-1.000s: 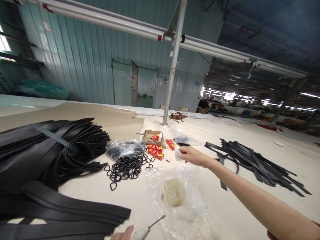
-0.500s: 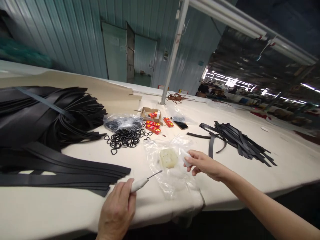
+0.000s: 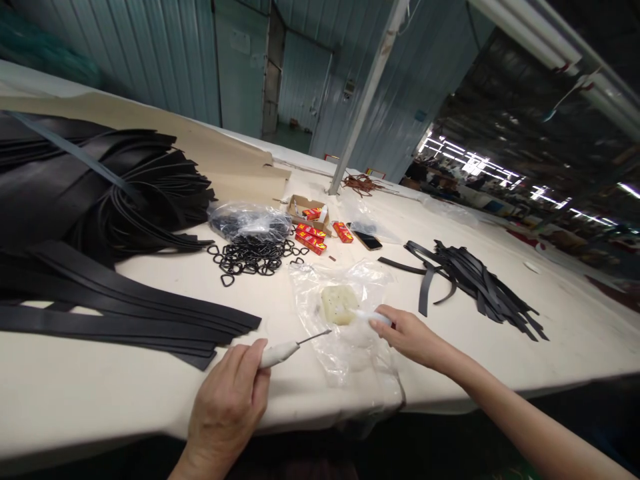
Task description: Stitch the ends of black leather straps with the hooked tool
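Even, fairly bright light falls from above on the pale table (image 3: 450,373), leaving only soft shadows beneath the hands. The hall at the far right is dim, its ceiling lamps (image 3: 465,160) blown out to white streaks. Straight lines bend toward the edges, and the plastic bag (image 3: 350,353) shows mild glare.
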`<state>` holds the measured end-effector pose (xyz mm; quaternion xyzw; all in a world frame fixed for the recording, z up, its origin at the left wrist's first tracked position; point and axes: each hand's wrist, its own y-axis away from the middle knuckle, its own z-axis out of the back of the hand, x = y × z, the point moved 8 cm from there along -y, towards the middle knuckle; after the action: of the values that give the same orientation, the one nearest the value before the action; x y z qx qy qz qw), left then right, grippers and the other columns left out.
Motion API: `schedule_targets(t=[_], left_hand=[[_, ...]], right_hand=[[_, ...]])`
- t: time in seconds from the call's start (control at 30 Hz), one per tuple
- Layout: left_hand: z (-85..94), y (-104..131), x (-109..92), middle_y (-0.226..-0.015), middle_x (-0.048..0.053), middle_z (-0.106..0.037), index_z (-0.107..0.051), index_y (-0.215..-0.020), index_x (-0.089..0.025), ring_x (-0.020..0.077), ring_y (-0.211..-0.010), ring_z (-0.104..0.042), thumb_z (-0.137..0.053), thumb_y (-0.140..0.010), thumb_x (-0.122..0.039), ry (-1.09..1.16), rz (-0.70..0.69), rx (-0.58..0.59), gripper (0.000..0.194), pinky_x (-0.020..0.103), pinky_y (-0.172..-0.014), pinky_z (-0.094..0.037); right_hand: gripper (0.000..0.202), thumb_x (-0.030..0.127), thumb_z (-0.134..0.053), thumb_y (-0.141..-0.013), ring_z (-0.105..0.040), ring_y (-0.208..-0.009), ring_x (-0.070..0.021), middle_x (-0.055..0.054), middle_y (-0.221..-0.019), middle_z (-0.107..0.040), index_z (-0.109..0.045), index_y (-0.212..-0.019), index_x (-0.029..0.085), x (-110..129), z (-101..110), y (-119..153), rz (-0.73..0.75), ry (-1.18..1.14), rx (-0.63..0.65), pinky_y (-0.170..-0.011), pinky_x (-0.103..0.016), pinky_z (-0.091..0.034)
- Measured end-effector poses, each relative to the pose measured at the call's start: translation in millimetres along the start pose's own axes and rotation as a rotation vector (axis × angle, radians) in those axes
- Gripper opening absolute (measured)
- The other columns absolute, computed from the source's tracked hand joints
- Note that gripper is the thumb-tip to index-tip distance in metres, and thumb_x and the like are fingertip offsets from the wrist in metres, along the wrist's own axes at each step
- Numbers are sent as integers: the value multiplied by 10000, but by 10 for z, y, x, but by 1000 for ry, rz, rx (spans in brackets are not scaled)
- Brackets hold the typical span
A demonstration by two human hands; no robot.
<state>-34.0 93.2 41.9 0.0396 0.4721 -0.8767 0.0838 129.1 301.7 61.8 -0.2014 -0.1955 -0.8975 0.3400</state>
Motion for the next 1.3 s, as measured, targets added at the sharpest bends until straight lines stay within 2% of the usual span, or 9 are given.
schedule_targets(t=[0.23, 0.67, 0.87, 1.07, 1.1, 1.17, 1.23, 1.3], left_hand=[[5, 4, -5, -785, 116, -602, -552, -1017, -27, 228, -730, -579, -483, -843, -69, 22, -11, -5, 191, 326, -667, -466], [1, 17, 1, -796, 136, -602, -568, -1009, 7, 234, -738, -569, -509, -833, -52, 51, -18, -16, 195, 337, -707, -445], [8, 10, 13, -793, 127, -606, -562, -1017, -11, 231, -740, -571, -505, -835, -58, 45, -5, -21, 197, 334, -710, -446], [-68, 106, 75, -886, 136, -627, -528, -1092, -47, 231, -806, -595, -496, -844, -94, 56, -25, -27, 254, 325, -772, -444], [-67, 103, 106, -906, 132, -634, -525, -1098, -65, 228, -823, -601, -488, -848, -100, 76, -4, -26, 254, 316, -781, -445], [-62, 59, 209, -927, 110, -650, -525, -1100, -116, 221, -833, -616, -467, -865, -146, 170, 125, 8, 244, 297, -770, -459], [-95, 9, 315, -920, 79, -664, -532, -1094, -174, 219, -817, -632, -463, -871, -238, 328, 357, 102, 241, 283, -711, -482], [-179, 22, 355, -862, 53, -671, -529, -1107, -214, 220, -764, -643, -468, -858, -352, 510, 646, 221, 292, 275, -621, -493]], right_hand=[[235, 324, -402, -847, -432, -582, -155, 12, -611, -423, -352, -652, 204, 145, 89, -78, 58, 181, -58, -548, -256, -290], [220, 240, -405, -831, -440, -591, -148, 5, -630, -447, -354, -621, 200, 300, 82, -141, 108, 242, -48, -558, -244, -311], [196, 241, -409, -828, -451, -616, -160, -1, -643, -457, -368, -640, 199, 275, 86, -131, 77, 237, -64, -581, -255, -308], [221, 308, -386, -835, -461, -604, -177, -6, -619, -446, -357, -642, 204, 133, 53, -45, 15, 135, -159, -568, -270, -299], [228, 320, -382, -834, -465, -603, -178, -6, -615, -446, -355, -638, 204, 105, 36, -38, 11, 105, -172, -564, -270, -302], [238, 338, -376, -828, -473, -601, -178, -3, -604, -447, -351, -632, 206, 54, 3, -32, 8, 42, -190, -560, -268, -313], [247, 362, -375, -819, -475, -603, -178, -1, -598, -446, -353, -628, 205, 17, -9, -25, 7, -19, -204, -562, -268, -324], [269, 398, -385, -803, -473, -632, -183, -8, -621, -449, -362, -620, 202, -2, 0, -2, 11, -71, -221, -584, -275, -337]])
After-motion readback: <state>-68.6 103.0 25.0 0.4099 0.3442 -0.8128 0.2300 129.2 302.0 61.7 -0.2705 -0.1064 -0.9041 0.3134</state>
